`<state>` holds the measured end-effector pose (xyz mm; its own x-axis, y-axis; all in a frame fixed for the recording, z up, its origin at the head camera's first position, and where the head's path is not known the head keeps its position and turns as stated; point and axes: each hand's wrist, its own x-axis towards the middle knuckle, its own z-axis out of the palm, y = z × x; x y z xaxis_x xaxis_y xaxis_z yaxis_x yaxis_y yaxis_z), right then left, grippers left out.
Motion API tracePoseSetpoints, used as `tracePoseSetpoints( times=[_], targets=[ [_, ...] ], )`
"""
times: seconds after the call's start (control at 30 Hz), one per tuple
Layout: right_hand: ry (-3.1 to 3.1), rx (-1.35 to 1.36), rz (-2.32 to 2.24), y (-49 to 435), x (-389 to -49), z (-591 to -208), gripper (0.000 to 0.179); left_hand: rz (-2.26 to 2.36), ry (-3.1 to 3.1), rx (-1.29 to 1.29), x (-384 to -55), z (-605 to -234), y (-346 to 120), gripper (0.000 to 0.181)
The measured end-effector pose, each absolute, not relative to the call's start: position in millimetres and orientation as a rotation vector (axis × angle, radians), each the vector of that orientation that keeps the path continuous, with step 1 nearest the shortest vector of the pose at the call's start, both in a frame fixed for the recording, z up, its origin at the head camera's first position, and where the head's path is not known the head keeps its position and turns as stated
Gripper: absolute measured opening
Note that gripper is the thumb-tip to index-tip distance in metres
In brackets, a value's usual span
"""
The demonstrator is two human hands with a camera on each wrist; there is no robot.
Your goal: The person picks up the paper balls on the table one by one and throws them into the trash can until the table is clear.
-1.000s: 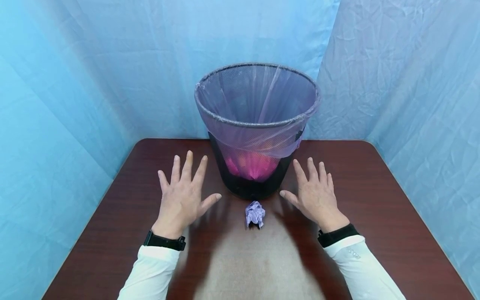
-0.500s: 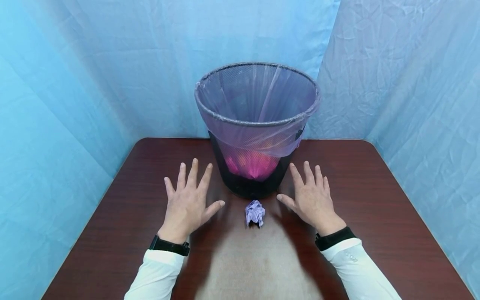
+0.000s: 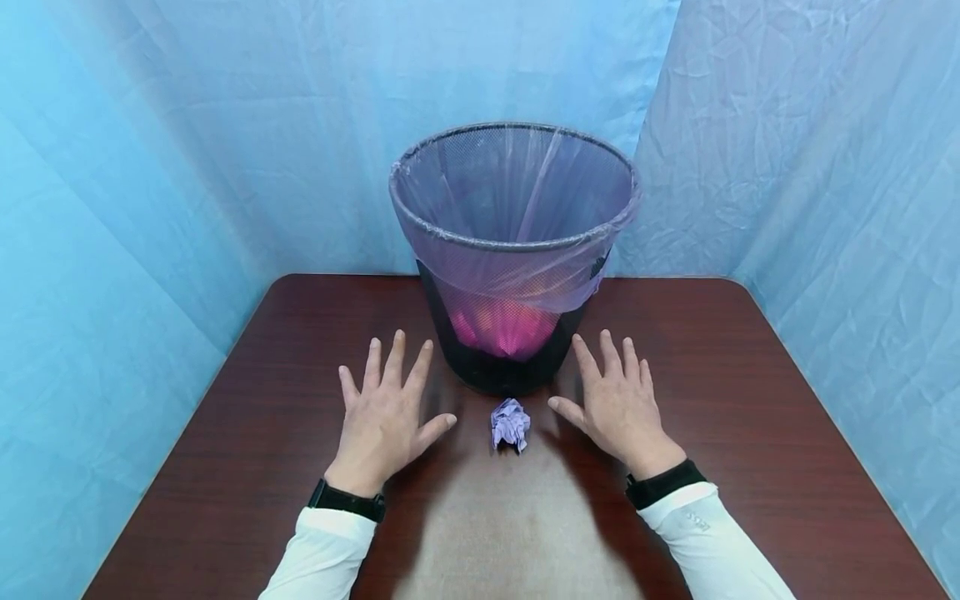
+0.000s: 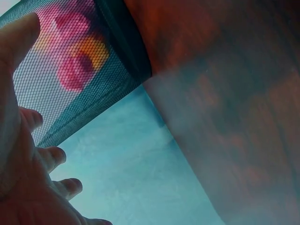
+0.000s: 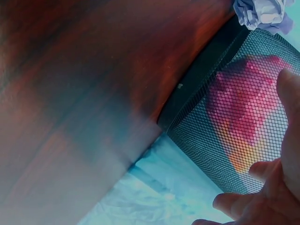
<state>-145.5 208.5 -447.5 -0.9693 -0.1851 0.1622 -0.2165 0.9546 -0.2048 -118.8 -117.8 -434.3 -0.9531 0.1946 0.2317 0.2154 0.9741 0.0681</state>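
A crumpled ball of pale purple paper (image 3: pixel 510 423) lies on the table just in front of a black mesh wastebasket (image 3: pixel 491 375). To its left is my left hand (image 3: pixel 382 429), palm down with fingers spread and straight. My right hand (image 3: pixel 618 410) mirrors it on the other side, its index fingertip overlapping the basket's lower side in the head view. Neither hand holds anything. At the upper right of the right wrist view the paper ball (image 5: pixel 262 13) shows beside the basket's mesh (image 5: pixel 194 145). The left wrist view has my left fingers (image 4: pixel 52 157) along the left edge.
A thin purple liner (image 3: pixel 442 262) is folded over the basket's rim. Pink and yellow crumpled stuff (image 3: pixel 510 329) shows through the mesh at the bottom. Blue cloth (image 3: pixel 300 125) hangs behind and beside the dark wooden table (image 3: pixel 720 375).
Both hands have drifted inward and slightly toward the near side, fingers still spread. The wastebasket and the paper ball stay in place.
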Motion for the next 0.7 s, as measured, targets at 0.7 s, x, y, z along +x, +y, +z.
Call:
tracePoseSetpoints(
  times=[0.7],
  targets=[
    [-2.97,0.359,0.295,201,-133,-457,0.094,-0.16,-2.908,-0.317,-113,-449,-113,0.105]
  ],
)
